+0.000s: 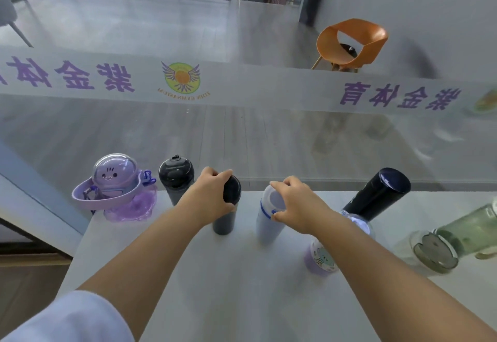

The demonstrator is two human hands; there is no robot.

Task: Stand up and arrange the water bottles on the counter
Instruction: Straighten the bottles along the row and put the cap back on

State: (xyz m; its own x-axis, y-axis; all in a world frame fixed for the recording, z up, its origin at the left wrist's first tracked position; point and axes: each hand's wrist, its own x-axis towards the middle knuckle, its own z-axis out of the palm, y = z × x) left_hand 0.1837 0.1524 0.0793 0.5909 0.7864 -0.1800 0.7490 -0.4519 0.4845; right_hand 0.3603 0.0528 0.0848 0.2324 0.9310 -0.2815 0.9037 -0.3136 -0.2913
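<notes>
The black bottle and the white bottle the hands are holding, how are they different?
The black bottle is dark all over, while the white bottle is pale with a blue band. The left hand grips the black bottle's rounded cap from its side; the right hand lies across the white bottle's top. The white bottle leans a little more. Both are slim, stand on the counter and are held at the top.

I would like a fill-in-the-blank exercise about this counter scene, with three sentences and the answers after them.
1. The left hand grips the cap of the ____ bottle.
2. The right hand holds the top of the ____ bottle.
3. The green glass bottle at the right edge of the counter is ____, not standing.

Missing words: black; white; lying down
</notes>
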